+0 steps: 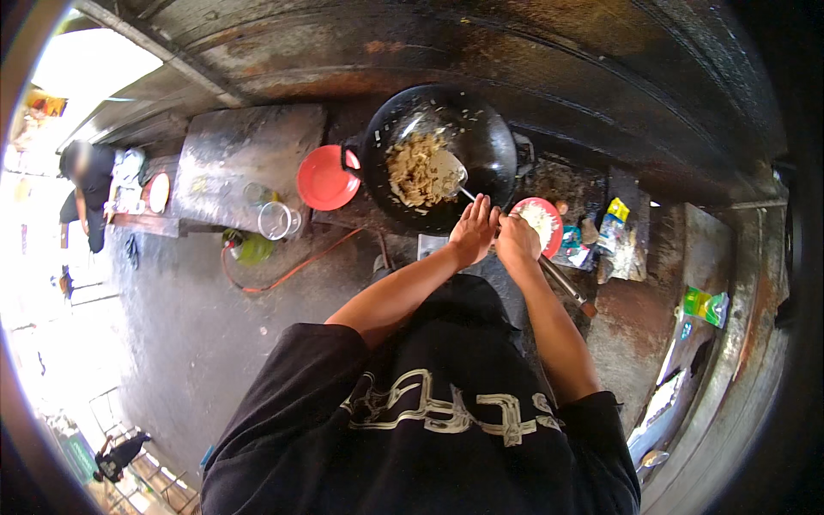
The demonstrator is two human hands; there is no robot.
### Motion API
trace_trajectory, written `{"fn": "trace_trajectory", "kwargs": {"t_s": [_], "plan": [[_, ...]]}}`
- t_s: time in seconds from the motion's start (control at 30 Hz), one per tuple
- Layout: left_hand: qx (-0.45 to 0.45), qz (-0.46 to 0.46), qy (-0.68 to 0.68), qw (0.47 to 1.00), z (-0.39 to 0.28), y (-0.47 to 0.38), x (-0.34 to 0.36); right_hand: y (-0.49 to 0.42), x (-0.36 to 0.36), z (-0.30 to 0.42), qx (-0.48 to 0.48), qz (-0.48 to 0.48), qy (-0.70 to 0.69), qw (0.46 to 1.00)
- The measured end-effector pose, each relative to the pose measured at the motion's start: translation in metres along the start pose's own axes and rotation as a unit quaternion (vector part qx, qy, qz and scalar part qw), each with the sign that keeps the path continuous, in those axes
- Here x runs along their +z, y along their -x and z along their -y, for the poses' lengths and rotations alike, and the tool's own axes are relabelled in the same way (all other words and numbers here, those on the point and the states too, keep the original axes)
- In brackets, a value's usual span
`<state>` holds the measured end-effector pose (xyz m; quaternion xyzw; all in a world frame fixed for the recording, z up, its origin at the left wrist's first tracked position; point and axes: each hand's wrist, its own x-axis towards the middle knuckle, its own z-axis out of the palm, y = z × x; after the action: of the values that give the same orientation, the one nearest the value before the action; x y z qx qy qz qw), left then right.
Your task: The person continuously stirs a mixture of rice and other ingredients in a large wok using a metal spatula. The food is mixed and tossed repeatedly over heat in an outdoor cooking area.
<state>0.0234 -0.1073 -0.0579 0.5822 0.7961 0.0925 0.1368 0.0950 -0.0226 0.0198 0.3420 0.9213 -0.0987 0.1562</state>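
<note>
A large black wok (486, 138) is in front of me, with a heap of brown, chopped-looking food (412, 167) in it and pale bits stuck to its wall. The metal blade of a wok spatula (449, 172) rests in the food. My right hand (518, 243) grips its long handle, whose wooden end sticks out past my right forearm. My left hand (473, 232) lies over the handle near the wok's rim, fingers stretched out. Whether those fingers close around the handle is hidden. Just right of my right hand is a red bowl (555, 225) of white, shredded-looking food (537, 219).
A red plastic basin (328, 177) sits against the wok's left side. Farther left are a clear pitcher (275, 220) and a metal-topped counter (244, 141). A green gas cylinder (251, 248) with an orange hose (302, 270) stands below. Packets (615, 222) lie at right. Two other people are at far left.
</note>
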Motion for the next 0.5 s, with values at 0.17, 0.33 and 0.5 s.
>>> {"fn": "trace_trajectory", "kwargs": {"t_s": [0.17, 0.33, 0.5], "plan": [[0.116, -0.031, 0.029, 0.992, -0.027, -0.030, -0.025, 0.030, -0.048, -0.030, 0.028, -0.064, -0.008, 0.998], [0.085, 0.042, 0.099, 0.991, -0.036, -0.025, -0.025, 0.024, -0.037, -0.020, 0.016, -0.060, 0.025, 0.998], [0.042, 0.063, 0.054, 0.996, 0.016, -0.010, -0.012, -0.009, -0.015, 0.017, 0.024, 0.041, -0.007, 0.999]]}}
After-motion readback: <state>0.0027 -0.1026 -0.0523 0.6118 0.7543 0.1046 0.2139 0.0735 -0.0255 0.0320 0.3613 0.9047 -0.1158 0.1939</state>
